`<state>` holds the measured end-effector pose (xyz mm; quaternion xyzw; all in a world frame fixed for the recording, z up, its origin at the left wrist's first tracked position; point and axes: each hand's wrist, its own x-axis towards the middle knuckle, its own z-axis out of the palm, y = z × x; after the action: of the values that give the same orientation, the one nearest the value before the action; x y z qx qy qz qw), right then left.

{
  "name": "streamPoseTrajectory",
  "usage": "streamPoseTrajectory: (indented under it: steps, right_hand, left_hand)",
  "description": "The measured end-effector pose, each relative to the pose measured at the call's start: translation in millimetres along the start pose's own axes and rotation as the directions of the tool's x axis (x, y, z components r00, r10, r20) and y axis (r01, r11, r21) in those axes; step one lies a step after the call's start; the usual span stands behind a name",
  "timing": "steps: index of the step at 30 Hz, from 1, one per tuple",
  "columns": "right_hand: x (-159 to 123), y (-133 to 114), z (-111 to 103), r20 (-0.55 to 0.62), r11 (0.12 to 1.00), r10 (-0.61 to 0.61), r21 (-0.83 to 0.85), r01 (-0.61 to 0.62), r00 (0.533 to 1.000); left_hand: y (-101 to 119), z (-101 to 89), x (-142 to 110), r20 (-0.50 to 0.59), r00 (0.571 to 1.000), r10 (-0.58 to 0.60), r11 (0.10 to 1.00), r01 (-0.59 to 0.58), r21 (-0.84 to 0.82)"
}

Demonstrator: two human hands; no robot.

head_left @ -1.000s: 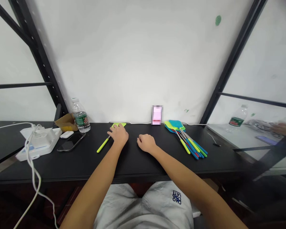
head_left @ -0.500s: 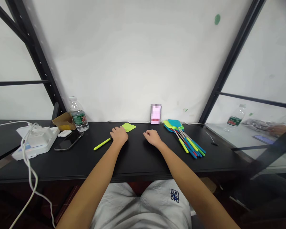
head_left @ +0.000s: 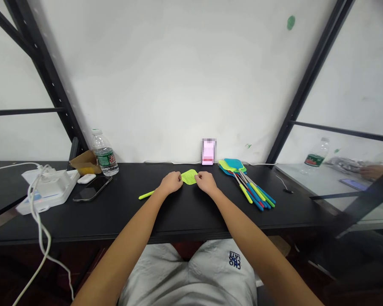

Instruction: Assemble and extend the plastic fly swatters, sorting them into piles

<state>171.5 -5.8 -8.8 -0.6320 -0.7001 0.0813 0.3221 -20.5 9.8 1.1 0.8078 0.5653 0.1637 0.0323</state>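
"One fly swatter point(head_left: 189, 177), lime green. Description?"

"Flat perforated mesh head with rounded corners, lying on the black counter point(head_left: 115, 216) near its middle. A yellow-green handle point(head_left: 146, 195) runs left and passes under the left hand point(head_left: 171, 182)."

"State of the grip?"

"Left hand and right hand point(head_left: 206, 182) sit on either side of the head, fingers touching its edges. Whether they pinch it, I cannot tell."

"Other stock?"

"One bundle of fly swatters point(head_left: 232, 165) just to the right, with teal and green heads and blue, green and yellow handles fanned toward the person. Farther left, one smartphone point(head_left: 92, 188) and one water bottle point(head_left: 104, 155)."
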Motion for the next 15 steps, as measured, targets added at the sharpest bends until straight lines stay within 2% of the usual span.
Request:
streamPoseTrajectory:
  steps: [6,10,15]
  right_hand:
    - [-0.1,0.4,-5.1,-0.035,0.992,0.122,-0.022,-0.122,0.992]
    - [1.9,4.3,-6.7,-0.096,0.971,0.235,-0.017,-0.238,0.967]
    - [4.4,9.1,-9.3,-0.141,0.957,0.282,-0.025,-0.288,0.949]
  left_hand:
    - [2.6,3.5,0.9,-0.005,0.999,0.034,0.998,-0.034,-0.046]
    - [1.1,4.3,1.1,-0.002,0.999,0.04,0.998,-0.04,-0.04]
    - [1.7,5.1,0.5,0.007,0.998,0.067,0.998,-0.067,-0.015]
